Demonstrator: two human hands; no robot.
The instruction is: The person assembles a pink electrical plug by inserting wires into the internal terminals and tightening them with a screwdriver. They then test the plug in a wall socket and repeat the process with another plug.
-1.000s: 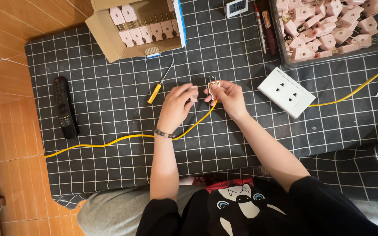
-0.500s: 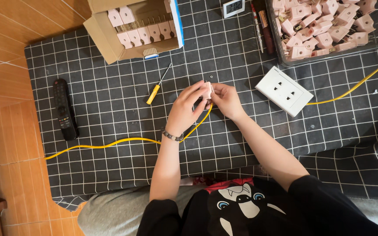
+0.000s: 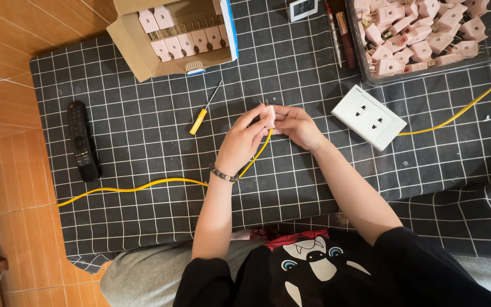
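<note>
My left hand and my right hand meet over the black grid cloth. Between their fingertips they pinch a small pink plug. A yellow cable runs from under the plug, beneath my left wrist, and away to the left. A beaded bracelet sits on my left wrist. A screwdriver with a yellow handle lies just left of my left hand. Tiny dark screws lie on the cloth just above the plug.
A white wall socket plate lies right of my hands, with another stretch of yellow cable behind it. A cardboard box and a clear bin hold several pink plugs. A black remote lies at left, a small digital timer at top.
My hands have drawn together and shifted slightly up and right. The cable end that was between them now carries the pink plug, gripped by both hands.
</note>
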